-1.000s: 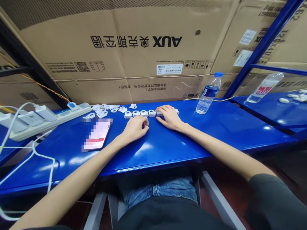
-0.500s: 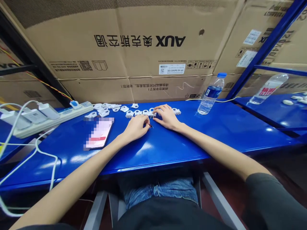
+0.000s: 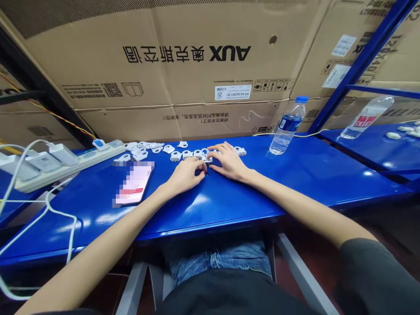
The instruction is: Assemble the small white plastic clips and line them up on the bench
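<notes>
A large cardboard box point(image 3: 183, 76), its printing upside down, stood behind the blue table point(image 3: 249, 197) and filled most of the background. On the table's left side a long white power strip point(image 3: 89, 161) ran at a slant, with white chargers point(image 3: 64, 153) plugged into it. A clear water bottle point(image 3: 288, 124) with a blue cap and label stood on the right, near the box, and another bottle point(image 3: 365, 118), with red lettering, was farther right, beyond the blue frame. The right hand point(image 3: 231, 162) lay over the row of white parts, palm down and half open, its fingers bent and its thumb apart from them; its fingertips were at one white part point(image 3: 207, 159), though whether they gripped it could not be told. The left hand point(image 3: 185, 173) lay just beside it, fingers curled in, thumb and forefinger closed on a small red-and-dark piece point(image 3: 206, 173). A phone point(image 3: 136, 183), its screen blurred out, lay flat to the left of that hand. The row of white parts point(image 3: 175, 156) stretched across the table beyond both hands, partly covered by them, and a loose cluster of similar white pieces point(image 3: 141, 152) lay between the row and the power strip.
</notes>
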